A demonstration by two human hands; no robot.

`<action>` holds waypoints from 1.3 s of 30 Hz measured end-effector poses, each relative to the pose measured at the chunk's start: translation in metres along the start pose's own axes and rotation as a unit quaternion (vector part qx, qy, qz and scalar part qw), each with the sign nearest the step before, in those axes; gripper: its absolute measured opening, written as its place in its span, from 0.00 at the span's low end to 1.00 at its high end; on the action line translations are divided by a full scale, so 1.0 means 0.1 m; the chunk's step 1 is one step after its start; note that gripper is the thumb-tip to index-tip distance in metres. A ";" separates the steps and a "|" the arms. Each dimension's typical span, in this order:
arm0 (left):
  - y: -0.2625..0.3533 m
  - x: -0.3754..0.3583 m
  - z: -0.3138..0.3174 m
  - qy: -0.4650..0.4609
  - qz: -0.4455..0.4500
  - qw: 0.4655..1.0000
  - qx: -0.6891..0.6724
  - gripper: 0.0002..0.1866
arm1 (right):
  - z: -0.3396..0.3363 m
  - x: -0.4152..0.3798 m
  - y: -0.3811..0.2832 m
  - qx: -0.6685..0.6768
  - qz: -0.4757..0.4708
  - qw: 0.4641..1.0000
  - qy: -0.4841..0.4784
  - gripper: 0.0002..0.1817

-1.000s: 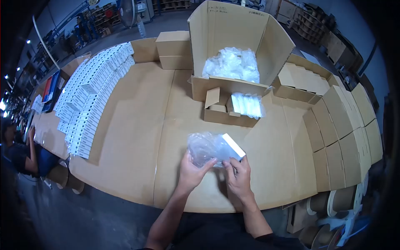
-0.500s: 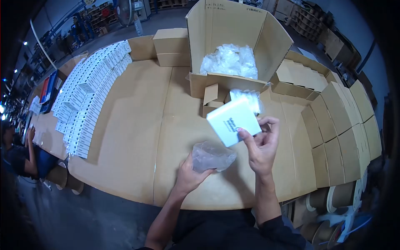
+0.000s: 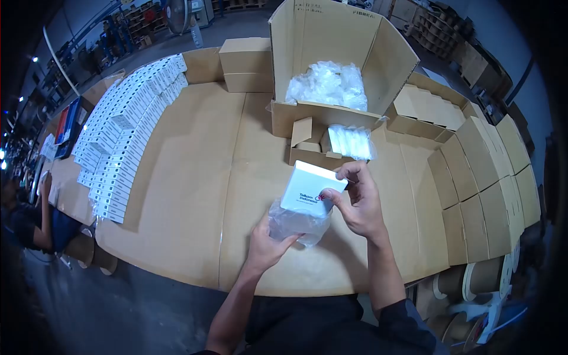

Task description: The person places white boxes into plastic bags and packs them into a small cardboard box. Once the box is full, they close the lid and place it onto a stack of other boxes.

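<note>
A flat white box [image 3: 312, 188] with dark print reading "Telkom Indonesia" is pinched at its right edge by my right hand [image 3: 358, 201]. The lower end of the box is inside the mouth of a clear plastic bag [image 3: 290, 223]. My left hand [image 3: 267, 244] grips that bag from the left and below, its thumb along the bottom. Just beyond the box, a small open carton [image 3: 305, 155] holds several plastic-wrapped items [image 3: 350, 142].
Rows of white boxes [image 3: 127, 130] line the left side. A tall carton [image 3: 331, 35] at the back holds clear plastic bags [image 3: 328, 86]. Brown cartons [image 3: 479, 189] are stacked at the right. Another person [image 3: 35, 219] sits at the far left.
The white box has moved left and down, turned more upright, and its lower end has entered the bag. My left hand stays around the bag.
</note>
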State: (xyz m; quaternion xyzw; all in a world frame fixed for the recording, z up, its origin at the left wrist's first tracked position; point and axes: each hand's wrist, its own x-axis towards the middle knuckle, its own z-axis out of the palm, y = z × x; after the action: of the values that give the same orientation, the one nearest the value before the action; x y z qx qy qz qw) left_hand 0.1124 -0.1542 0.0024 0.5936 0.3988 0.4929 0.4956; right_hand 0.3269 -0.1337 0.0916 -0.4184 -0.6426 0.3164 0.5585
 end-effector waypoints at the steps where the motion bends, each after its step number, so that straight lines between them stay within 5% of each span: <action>1: 0.01 0.00 0.01 0.001 -0.001 1.000 -0.010 0.35 | -0.04 0.00 0.01 -0.020 0.002 1.000 -0.004 0.16; 11: 0.05 -0.05 0.01 -0.029 -0.023 0.996 0.081 0.30 | -0.09 0.03 0.06 -0.020 -0.001 1.000 0.021 0.15; 25: -0.07 -0.02 -0.02 -0.032 -0.053 0.997 0.046 0.33 | 0.11 0.26 0.09 -0.010 0.045 0.992 -0.118 0.14; 31: -0.06 -0.06 0.00 -0.045 -0.024 0.996 -0.072 0.31 | 0.08 0.23 0.18 -0.050 0.070 0.991 -0.101 0.14; 34: -0.22 -0.04 0.00 -0.024 -0.153 0.930 -0.334 0.25 | 0.05 0.19 0.24 -0.066 0.106 0.983 -0.136 0.15; 39: -0.27 -0.04 0.08 0.041 -0.135 0.930 -0.340 0.23 | 0.09 -0.10 0.48 0.145 0.170 0.973 -0.060 0.19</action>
State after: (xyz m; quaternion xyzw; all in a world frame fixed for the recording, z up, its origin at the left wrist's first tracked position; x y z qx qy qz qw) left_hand 0.1196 -0.1542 -0.0252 0.3095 0.3038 0.5513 0.7127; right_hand 0.3269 -0.1203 0.0437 -0.4165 -0.5415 0.5213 0.5114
